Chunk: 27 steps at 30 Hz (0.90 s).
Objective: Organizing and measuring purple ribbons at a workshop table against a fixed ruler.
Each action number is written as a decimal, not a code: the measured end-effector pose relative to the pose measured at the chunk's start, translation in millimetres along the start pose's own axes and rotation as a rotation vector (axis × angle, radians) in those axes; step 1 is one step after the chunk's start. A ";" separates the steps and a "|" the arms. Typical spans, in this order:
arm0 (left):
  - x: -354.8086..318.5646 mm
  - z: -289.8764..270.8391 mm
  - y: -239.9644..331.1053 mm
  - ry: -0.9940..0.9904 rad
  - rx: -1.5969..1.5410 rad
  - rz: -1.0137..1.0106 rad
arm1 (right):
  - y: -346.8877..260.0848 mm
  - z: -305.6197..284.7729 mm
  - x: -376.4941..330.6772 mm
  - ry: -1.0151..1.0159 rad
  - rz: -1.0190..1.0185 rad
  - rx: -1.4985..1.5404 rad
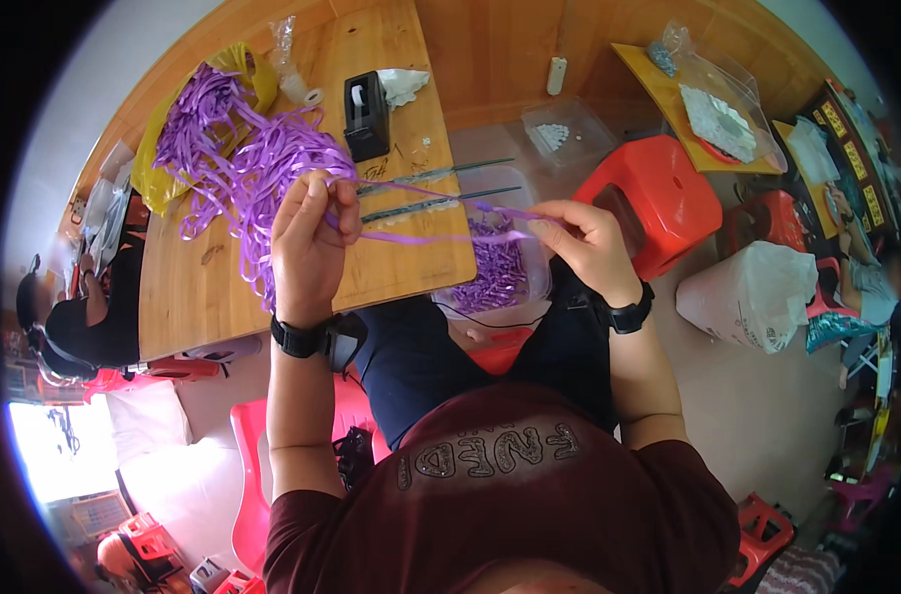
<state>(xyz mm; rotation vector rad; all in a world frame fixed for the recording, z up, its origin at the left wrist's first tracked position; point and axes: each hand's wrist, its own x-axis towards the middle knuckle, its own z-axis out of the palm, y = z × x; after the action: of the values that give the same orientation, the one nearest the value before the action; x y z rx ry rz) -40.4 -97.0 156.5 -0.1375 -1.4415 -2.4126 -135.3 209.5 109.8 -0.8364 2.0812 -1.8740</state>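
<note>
My left hand [310, 238] is raised over the wooden table [213, 287] and pinches a length of purple ribbon [421, 238] near its thumb. The ribbon runs taut to the right into my right hand [584, 243], which pinches its other end above my lap. Behind my left hand, a tangled heap of purple ribbon [237, 148] spills out of a yellow bag [158, 173] on the table. A clear plastic box [500, 282] of finished purple ribbon pieces rests on my knee under the stretched strip.
A black tape dispenser [366, 114] and two thin dark rods [435, 188] lie on the table. A red plastic stool [658, 198] stands to the right, a white sack [747, 292] beyond it. Another person [84, 317] sits at the left; a second wooden table [708, 109] holds plastic bags.
</note>
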 end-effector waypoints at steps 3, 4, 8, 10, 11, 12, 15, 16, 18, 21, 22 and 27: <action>-0.2 1.5 -11.9 0.014 0.004 -0.044 | 3.9 -12.3 2.0 0.089 -0.052 -0.214; 1.4 1.5 -14.3 0.009 -0.003 -0.047 | 4.2 -18.2 2.0 0.152 -0.086 -0.354; 6.1 2.1 -24.2 0.031 0.017 -0.083 | 29.2 -36.1 4.9 0.174 -0.223 -0.209; 5.5 3.2 -31.1 0.059 0.030 -0.097 | 25.4 -45.3 5.3 0.155 -0.222 -0.288; 2.7 3.4 -36.4 0.026 0.154 -0.111 | 21.5 -48.3 7.6 0.141 -0.212 -0.362; -1.1 4.7 -42.1 -0.007 0.279 -0.125 | 20.7 -50.4 10.5 0.126 -0.203 -0.436; -14.7 25.4 -60.2 -0.593 0.679 -0.017 | 35.9 -54.6 32.0 0.084 -0.248 -0.498; -15.9 33.3 -64.9 -0.846 0.866 0.126 | 43.2 -54.7 41.2 0.042 -0.214 -0.522; -29.8 49.0 -85.4 -0.890 0.942 0.144 | 68.3 -57.6 60.8 0.003 -0.295 -0.603; -40.5 52.1 -105.8 -0.957 1.028 0.110 | 87.5 -45.3 86.5 -0.093 -0.358 -0.762; -40.6 51.6 -107.5 -0.984 1.025 0.053 | 89.5 -41.0 94.4 -0.096 -0.360 -0.759; -30.1 50.9 -100.5 -0.912 1.019 0.073 | 104.8 -33.5 137.3 -0.140 -0.473 -0.768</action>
<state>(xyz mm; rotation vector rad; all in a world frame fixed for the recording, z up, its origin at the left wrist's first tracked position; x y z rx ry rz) -49.0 -2.0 89.4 -1.0738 -2.7535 -1.2589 -292.0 165.9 42.8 -1.6875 2.6948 -1.0636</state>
